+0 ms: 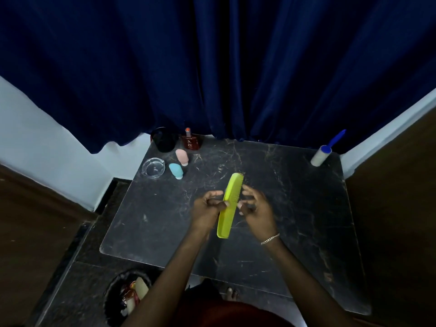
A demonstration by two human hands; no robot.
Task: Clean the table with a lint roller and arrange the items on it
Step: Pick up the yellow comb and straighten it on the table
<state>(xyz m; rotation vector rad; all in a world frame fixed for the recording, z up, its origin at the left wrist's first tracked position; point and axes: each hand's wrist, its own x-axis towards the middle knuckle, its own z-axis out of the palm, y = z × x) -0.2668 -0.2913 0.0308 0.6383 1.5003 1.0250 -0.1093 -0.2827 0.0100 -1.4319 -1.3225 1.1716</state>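
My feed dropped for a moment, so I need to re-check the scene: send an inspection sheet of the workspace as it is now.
Surface: dark marbled table, with pale scuffs and streaks.
Job's things: lint roller at the far right corner, no hand on it; yellow-green comb held over the middle.
Clutter: black cup, dark red bottle, pink container, blue container and glass ashtray, grouped at the far left corner.
Grippers: left hand pinches the comb; right hand has its fingers curled by the teeth, contact unclear.
Cables: nothing seen.
Surroundings: blue curtain behind the table; bin on the floor, near left.
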